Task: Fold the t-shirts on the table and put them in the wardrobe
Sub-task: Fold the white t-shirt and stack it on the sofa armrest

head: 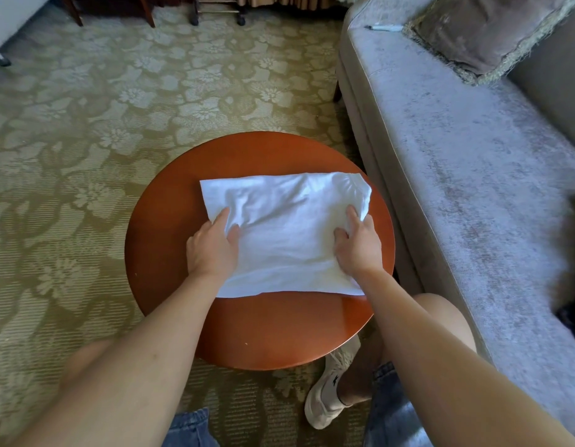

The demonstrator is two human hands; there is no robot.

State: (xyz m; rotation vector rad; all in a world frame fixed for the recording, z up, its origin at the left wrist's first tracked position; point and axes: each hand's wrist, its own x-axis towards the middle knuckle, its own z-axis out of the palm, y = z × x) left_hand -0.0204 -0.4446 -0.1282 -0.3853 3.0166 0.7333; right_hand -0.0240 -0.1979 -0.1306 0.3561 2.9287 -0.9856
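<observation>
White t-shirt [289, 227] lies folded into a rectangle on the round table [267, 333], centre to far half. Left hand [212, 246] is on its left edge, thumb and forefinger pinching a fold. Right hand [357, 243] is at the right edge, fingers curled into bunched cloth. Both forearms cross the near table rim. Sofa [457, 175] stands just right of the table, with a cushion [479, 33], a pen [383, 27] and a dark item [573, 317], cut off by the frame edge. Floral carpet [86, 140] all round. Shoe [328, 391] pokes under the table's near edge. Chair legs [76, 11] far back.
</observation>
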